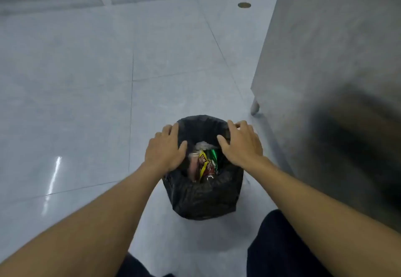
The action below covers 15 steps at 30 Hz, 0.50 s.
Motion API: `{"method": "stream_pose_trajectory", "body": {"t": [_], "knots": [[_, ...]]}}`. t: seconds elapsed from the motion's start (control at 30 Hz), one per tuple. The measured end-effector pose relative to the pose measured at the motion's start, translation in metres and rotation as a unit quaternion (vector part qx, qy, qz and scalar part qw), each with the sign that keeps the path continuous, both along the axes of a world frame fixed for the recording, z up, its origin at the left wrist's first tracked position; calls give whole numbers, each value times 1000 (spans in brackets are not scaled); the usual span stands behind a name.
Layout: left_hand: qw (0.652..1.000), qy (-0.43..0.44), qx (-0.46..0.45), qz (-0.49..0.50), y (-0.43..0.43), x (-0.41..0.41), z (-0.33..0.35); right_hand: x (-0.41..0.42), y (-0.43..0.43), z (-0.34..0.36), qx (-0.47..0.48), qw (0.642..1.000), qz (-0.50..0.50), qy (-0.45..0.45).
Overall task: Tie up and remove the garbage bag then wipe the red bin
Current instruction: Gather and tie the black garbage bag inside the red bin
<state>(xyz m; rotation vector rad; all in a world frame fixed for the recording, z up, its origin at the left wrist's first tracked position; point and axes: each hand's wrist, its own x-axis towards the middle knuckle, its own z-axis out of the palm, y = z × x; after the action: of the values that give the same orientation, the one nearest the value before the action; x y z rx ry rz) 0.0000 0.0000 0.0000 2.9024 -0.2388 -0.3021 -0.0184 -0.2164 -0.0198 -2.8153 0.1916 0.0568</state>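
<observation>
Here, the black garbage bag [201, 196] stands open on the tiled floor [86, 103] near a grey cabinet [325, 49], with wrappers [205, 164] inside. The left hand [166, 149] rests on its left rim and the right hand [240, 144] on its right rim. Each grip is wide, with fingers spread and thumb over the opening.

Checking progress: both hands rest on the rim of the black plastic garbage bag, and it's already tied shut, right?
No. The head view shows the black plastic garbage bag open, not tied, with colourful wrappers visible inside. The left hand and right hand do rest on its rim.
</observation>
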Motion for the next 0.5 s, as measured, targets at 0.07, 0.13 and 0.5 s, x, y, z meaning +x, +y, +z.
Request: {"method": "stream_pose_trajectory", "body": {"t": [0.07, 0.13, 0.5], "knots": [[999, 14, -7, 31, 2, -2, -10, -3, 1, -7, 0, 1000, -19, -2], [998, 15, -6, 55, 4, 0, -16, -9, 0, -16, 5, 999, -36, -12], [990, -94, -69, 78, -10, 24, -17, 3, -15, -24, 88, 988, -61, -114]]}}
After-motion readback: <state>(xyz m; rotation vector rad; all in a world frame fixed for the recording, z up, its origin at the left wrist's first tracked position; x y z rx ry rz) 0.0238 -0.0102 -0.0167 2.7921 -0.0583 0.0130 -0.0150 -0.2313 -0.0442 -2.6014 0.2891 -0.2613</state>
